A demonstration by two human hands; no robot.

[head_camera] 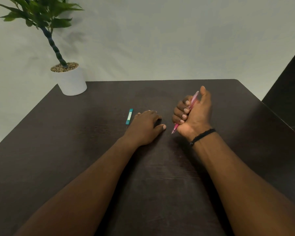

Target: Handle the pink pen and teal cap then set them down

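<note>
1. A table (pixel 75 150) fills the near view, with a wall behind it.
2. A potted plant (pixel 69 79) stands on the table's far left corner.
3. The cap (pixel 129 116) lies on the table near the middle, just left of the left hand (pixel 146 126), which rests flat on the table.
4. The right hand (pixel 192 114), to the right of the left hand, is closed around the pen (pixel 193 101), whose tip points down toward the table.

Dark wood table (pixel 75 142) against pale wall (pixel 160 40) (1 potted plant (pixel 69 80)).
</note>
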